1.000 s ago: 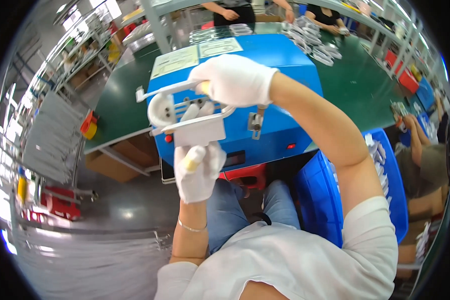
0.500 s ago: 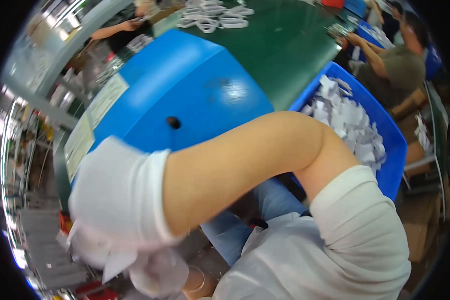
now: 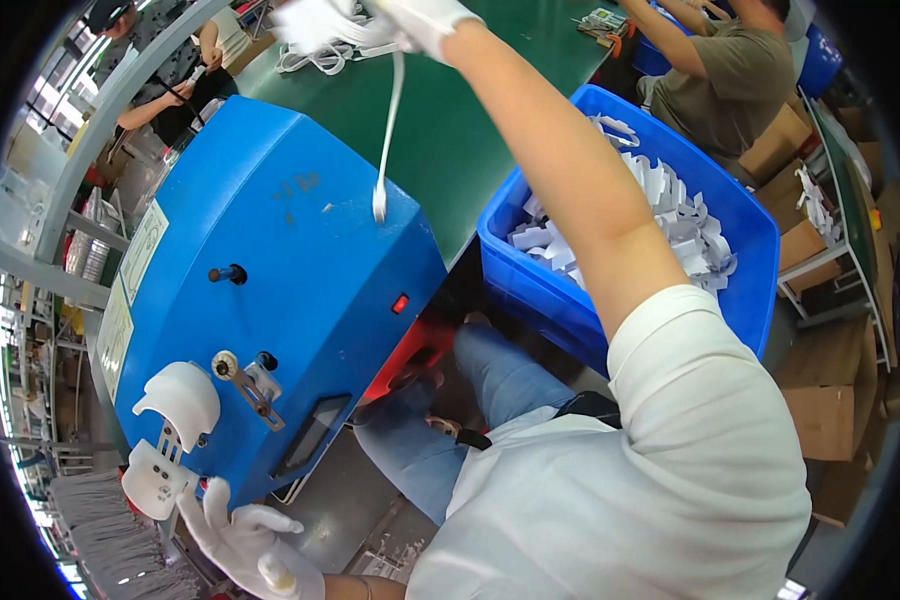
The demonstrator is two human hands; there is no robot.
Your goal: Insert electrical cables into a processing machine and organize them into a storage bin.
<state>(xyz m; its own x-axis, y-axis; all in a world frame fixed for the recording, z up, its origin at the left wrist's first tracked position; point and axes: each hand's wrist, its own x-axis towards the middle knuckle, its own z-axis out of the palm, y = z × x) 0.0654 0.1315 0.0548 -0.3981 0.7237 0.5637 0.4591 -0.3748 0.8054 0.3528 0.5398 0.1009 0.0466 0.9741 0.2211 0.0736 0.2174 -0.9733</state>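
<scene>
My right hand (image 3: 425, 25), in a white glove, reaches far forward to the top of the view, its fingers closed on a white cable (image 3: 394, 110). One end of the cable hangs down over the blue machine (image 3: 300, 215), its tip near the casing. A blurred white shape beside the fingers cannot be made out. At lower left my left hand (image 3: 245, 545), gloved too, has its fingers spread and holds nothing. Its fingertips are close to a white curved winding former (image 3: 155, 480), paired with another curved former (image 3: 180, 400) on the machine's front.
A blue bin (image 3: 630, 230) with many white pieces stands at right. Coiled white cables (image 3: 320, 58) lie on the green table (image 3: 460, 130). A roller arm (image 3: 250, 390) juts from the machine. People work at far left and far right; cardboard boxes (image 3: 820, 400) stand at right.
My right hand has swung from the machine's lower left front out to the coils on the table. The left hand now shows with fingers spread. The view has shifted, uncovering the formers.
</scene>
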